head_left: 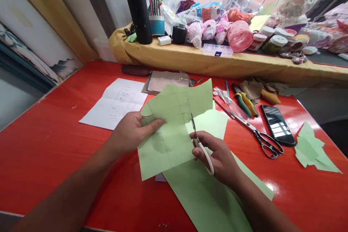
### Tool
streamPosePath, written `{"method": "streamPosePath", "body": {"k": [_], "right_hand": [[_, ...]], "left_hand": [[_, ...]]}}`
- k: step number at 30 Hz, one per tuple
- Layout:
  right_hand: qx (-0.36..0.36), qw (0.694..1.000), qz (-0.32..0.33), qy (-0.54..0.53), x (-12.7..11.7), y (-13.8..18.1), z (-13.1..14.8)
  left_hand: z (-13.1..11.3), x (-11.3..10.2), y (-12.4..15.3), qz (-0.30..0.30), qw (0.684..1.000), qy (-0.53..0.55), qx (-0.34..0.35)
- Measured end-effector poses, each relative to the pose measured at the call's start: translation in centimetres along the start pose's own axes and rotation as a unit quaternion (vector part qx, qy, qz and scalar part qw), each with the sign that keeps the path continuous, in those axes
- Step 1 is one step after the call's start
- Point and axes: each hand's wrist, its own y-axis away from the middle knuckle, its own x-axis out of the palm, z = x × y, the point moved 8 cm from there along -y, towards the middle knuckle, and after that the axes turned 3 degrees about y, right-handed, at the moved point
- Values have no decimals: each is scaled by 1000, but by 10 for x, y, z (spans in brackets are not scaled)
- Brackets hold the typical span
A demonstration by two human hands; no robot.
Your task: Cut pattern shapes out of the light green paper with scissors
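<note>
Craft room, red desk (54, 134), pliers (244, 103), cluttered windowsill (190, 59)

The table (54, 145) is smooth, glossy red and mirrors the window light. The green sheet (168, 130) in the left hand (130, 132) is thin matt paper, creased into squares. The small scissors (199, 145) in the right hand (220, 159) have shiny metal blades and smooth white plastic handles. The larger green sheet (206, 195) beneath is the same matt paper. The white sheet (116, 103) is matt, folded paper. The long scissors (261, 137) are dark metal. The phone (277, 125) has a glossy black face. The ledge cloth (217, 63) is wrinkled mustard fabric.
</note>
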Motion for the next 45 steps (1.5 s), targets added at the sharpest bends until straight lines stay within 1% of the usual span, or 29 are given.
{"method": "streamPosePath", "body": {"k": [9, 14, 32, 38, 45], "right_hand": [[10, 1000, -2, -9, 0, 0, -2], [8, 1000, 0, 4, -1, -1, 0], [0, 999, 5, 39, 0, -2, 2], [10, 1000, 6, 28, 0, -1, 0], [22, 999, 14, 37, 1, -1, -1]], "left_hand": [[-2, 1, 1, 5, 1000, 14, -3], [0, 0, 2, -1, 1000, -4, -8], [-4, 1, 3, 15, 1000, -4, 9], [-3, 0, 3, 26, 1000, -12, 0], [-11, -3, 5, 39, 999, 17, -4]]}}
